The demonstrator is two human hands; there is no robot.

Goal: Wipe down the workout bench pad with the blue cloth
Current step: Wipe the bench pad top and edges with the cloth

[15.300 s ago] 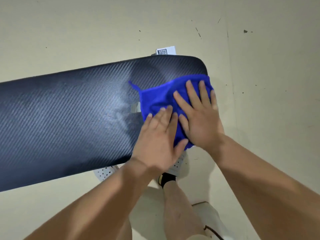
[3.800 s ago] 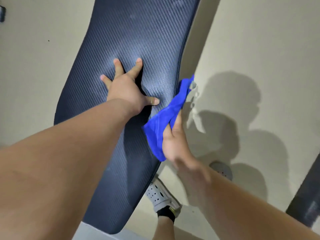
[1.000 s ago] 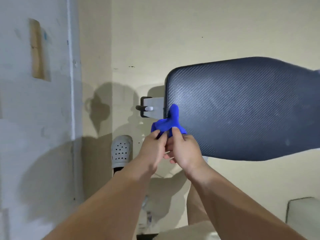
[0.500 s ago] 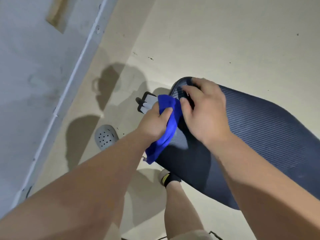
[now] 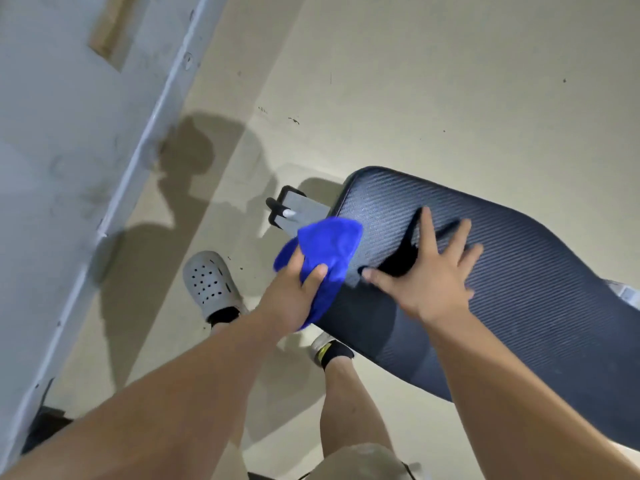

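The dark ribbed bench pad (image 5: 540, 292) runs from the centre to the lower right of the head view. The blue cloth (image 5: 329, 251) is bunched over the pad's near-left end corner. My left hand (image 5: 294, 299) grips the cloth from below, thumb on top of it. Flat on the pad just right of the cloth lies my right hand (image 5: 433, 275), fingers spread, holding nothing. The pad's lower edge is partly hidden by my right forearm.
A grey metal bench bracket with black end caps (image 5: 294, 213) sticks out past the pad's end. My feet wear grey perforated clogs (image 5: 211, 285) on the beige floor. A pale wall with a baseboard (image 5: 114, 216) runs along the left.
My right hand has slid from the pad's end corner further along the pad and spread flat. The left hand and cloth have shifted over the end corner. The camera has tilted slightly.
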